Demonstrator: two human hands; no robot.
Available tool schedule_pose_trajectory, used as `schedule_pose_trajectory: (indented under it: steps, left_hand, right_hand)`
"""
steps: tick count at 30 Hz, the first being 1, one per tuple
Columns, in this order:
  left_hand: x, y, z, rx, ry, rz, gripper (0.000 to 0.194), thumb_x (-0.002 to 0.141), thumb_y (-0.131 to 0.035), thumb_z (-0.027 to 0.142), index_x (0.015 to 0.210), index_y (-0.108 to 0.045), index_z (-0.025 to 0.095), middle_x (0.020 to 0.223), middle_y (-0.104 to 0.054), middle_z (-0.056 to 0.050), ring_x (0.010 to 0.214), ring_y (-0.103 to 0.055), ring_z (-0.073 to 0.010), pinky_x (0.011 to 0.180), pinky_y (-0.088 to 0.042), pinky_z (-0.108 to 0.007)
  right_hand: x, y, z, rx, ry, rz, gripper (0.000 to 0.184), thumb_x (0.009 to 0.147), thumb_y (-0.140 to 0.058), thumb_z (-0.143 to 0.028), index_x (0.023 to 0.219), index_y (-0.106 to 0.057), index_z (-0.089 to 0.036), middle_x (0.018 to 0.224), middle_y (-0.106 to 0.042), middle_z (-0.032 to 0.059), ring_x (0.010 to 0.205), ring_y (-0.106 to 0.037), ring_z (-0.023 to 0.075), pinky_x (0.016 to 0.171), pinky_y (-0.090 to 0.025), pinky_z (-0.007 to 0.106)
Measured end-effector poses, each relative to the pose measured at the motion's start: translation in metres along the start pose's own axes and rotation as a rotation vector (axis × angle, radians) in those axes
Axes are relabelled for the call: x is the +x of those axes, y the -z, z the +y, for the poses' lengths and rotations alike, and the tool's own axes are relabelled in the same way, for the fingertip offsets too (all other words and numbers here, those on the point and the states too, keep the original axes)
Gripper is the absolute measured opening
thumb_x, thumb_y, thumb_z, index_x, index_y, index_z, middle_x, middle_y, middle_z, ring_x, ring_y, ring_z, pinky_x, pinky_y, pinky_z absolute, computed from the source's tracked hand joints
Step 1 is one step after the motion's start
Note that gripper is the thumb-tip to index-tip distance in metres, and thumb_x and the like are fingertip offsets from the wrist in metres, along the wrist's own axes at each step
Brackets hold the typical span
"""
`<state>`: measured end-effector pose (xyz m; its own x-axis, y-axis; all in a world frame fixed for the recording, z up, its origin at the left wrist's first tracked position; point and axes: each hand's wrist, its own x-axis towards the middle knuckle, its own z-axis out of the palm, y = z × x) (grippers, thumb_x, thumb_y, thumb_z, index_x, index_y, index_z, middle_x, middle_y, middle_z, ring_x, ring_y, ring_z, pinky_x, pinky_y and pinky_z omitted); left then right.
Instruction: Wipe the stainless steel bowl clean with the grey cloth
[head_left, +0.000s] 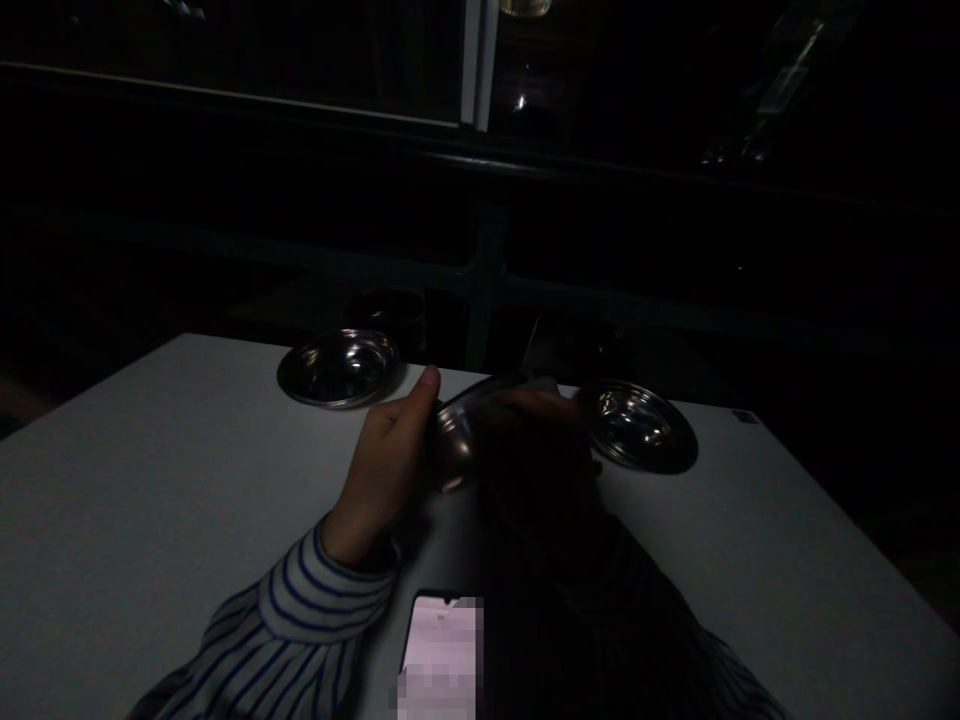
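Observation:
The scene is very dark. My left hand point(386, 460) grips the left side of a tilted steel bowl point(457, 435) held just above the white table point(150, 480), thumb up along its rim. My right hand point(540, 440) lies in deep shadow on the bowl's right side; its fingers appear wrapped over the rim. Both sleeves are white with blue stripes.
A shallow steel bowl point(341, 367) rests at the table's far edge on the left, another steel bowl point(641, 425) on the right. A lit phone point(442, 645) lies face up near me. Beyond the table stand dark rails and a pale vertical post point(478, 60).

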<state>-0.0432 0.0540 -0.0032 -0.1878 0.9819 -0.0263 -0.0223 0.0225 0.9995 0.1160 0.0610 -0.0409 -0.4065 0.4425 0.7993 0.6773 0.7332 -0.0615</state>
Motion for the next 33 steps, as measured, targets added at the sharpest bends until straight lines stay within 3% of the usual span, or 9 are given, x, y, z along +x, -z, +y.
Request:
schedule_pose_trajectory:
  steps: [3,5,12,16,20,24,26,33]
  left_hand:
    - [-0.001,0.0,0.002,-0.044,0.003,-0.002,0.047,0.074,-0.053,0.054,0.045,-0.049,0.018,0.042,-0.047,0.003,0.04,-0.041,-0.0085,0.041,-0.03,-0.022]
    - [-0.001,-0.001,0.002,-0.103,0.023,-0.033,0.045,0.074,-0.053,0.054,0.049,-0.052,0.018,0.045,-0.05,0.003,0.042,-0.045,-0.0096,0.043,-0.034,-0.022]
    - [0.002,-0.001,-0.005,-0.276,0.194,-0.062,0.032,0.071,-0.058,0.05,0.066,-0.058,0.018,0.056,-0.059,0.002,0.052,-0.055,-0.0144,0.051,-0.042,-0.026]
    - [0.002,-0.001,-0.005,-0.298,0.153,-0.082,0.03,0.073,-0.06,0.046,0.069,-0.061,0.017,0.062,-0.063,0.0,0.056,-0.057,-0.0145,0.052,-0.042,-0.025]
    - [0.0,0.001,0.0,-0.314,0.134,-0.226,0.024,0.075,-0.061,0.042,0.077,-0.066,0.018,0.064,-0.065,0.0,0.055,-0.058,-0.0135,0.052,-0.043,-0.024]
    - [0.0,0.005,0.002,-0.302,0.117,-0.334,0.023,0.078,-0.059,0.039,0.082,-0.067,0.017,0.066,-0.066,-0.001,0.053,-0.056,-0.0112,0.053,-0.044,-0.022]
    - [0.001,0.007,0.002,-0.303,0.14,-0.384,0.023,0.08,-0.059,0.037,0.084,-0.067,0.017,0.07,-0.068,-0.003,0.058,-0.059,-0.0119,0.056,-0.046,-0.022]
    - [0.002,0.007,0.001,-0.39,0.188,-0.53,0.018,0.083,-0.056,0.027,0.086,-0.069,0.016,0.08,-0.07,-0.004,0.071,-0.063,-0.013,0.067,-0.048,-0.022]
  right_hand:
    - [0.001,0.002,0.016,0.044,-0.163,0.091,0.023,0.09,-0.041,-0.027,0.108,-0.054,-0.021,0.105,-0.057,0.0065,0.097,-0.052,0.0197,0.082,-0.045,0.037]
    - [0.003,0.004,0.018,0.011,-0.162,0.118,0.024,0.091,-0.038,-0.025,0.109,-0.053,-0.019,0.105,-0.057,0.0073,0.097,-0.052,0.0199,0.081,-0.045,0.037]
    - [-0.001,-0.003,-0.016,-0.138,0.124,-0.028,0.03,0.085,-0.049,-0.025,0.114,-0.055,-0.018,0.112,-0.059,0.0079,0.108,-0.049,0.0243,0.093,-0.037,0.044]
    - [-0.01,-0.006,-0.021,-0.172,0.272,-0.064,0.027,0.084,-0.052,-0.021,0.11,-0.059,-0.02,0.112,-0.062,0.005,0.108,-0.049,0.0238,0.092,-0.038,0.045]
    - [-0.007,0.003,-0.008,-0.124,0.181,-0.112,0.033,0.085,-0.052,-0.026,0.116,-0.054,-0.018,0.113,-0.06,0.0081,0.109,-0.05,0.0238,0.092,-0.04,0.044]
    - [0.004,0.012,0.009,-0.018,-0.052,0.086,0.026,0.088,-0.046,-0.03,0.111,-0.052,-0.018,0.107,-0.058,0.009,0.1,-0.053,0.0221,0.085,-0.045,0.04]
    - [0.007,0.014,0.014,-0.008,-0.124,0.121,0.023,0.09,-0.043,-0.027,0.111,-0.05,-0.02,0.107,-0.058,0.0084,0.1,-0.053,0.0223,0.085,-0.045,0.041]
    - [0.005,0.014,0.008,-0.086,-0.035,0.087,0.025,0.089,-0.044,-0.025,0.111,-0.051,-0.016,0.109,-0.056,0.0101,0.104,-0.051,0.0229,0.091,-0.041,0.042]
